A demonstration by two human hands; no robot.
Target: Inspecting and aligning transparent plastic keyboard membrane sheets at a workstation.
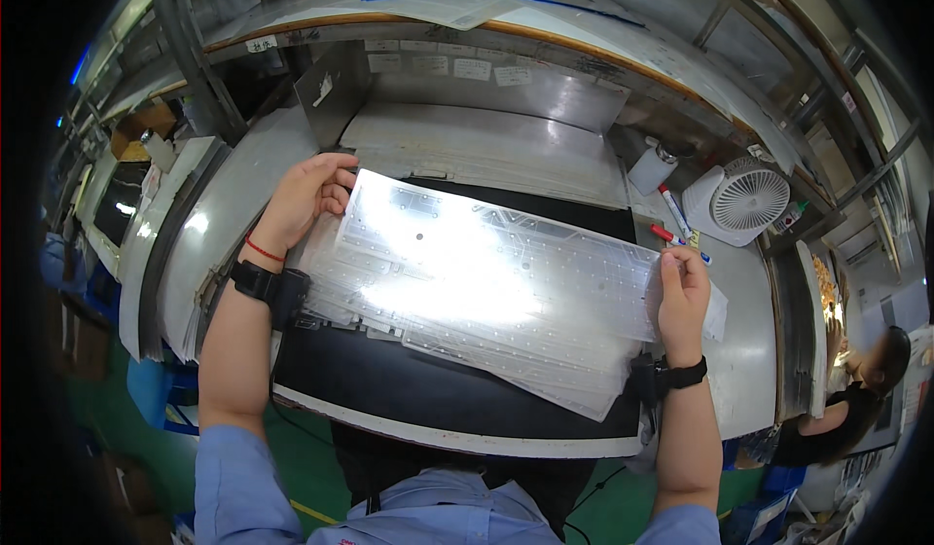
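Note:
A clear, shiny plastic sheet (pixel 584 265) with small dots and fine line patterns is held up by its two ends, glare whitening its middle. My left hand (pixel 309 195) is closed at the sheet's upper left corner, its fingers curled. At the right end, my right hand (pixel 684 292) pinches the edge with the thumb on top. Under the held sheet lies an uneven stack of similar sheets (pixel 545 375), fanned toward the lower right. The stack rests on a black mat (pixel 379 370) on the workbench.
Beyond the mat stands a metal back panel (pixel 545 102). To the right are a white fan (pixel 747 201), a pump bottle (pixel 653 167) and several markers (pixel 673 212). A shelf (pixel 467 27) spans overhead. Another person (pixel 846 418) works at far right.

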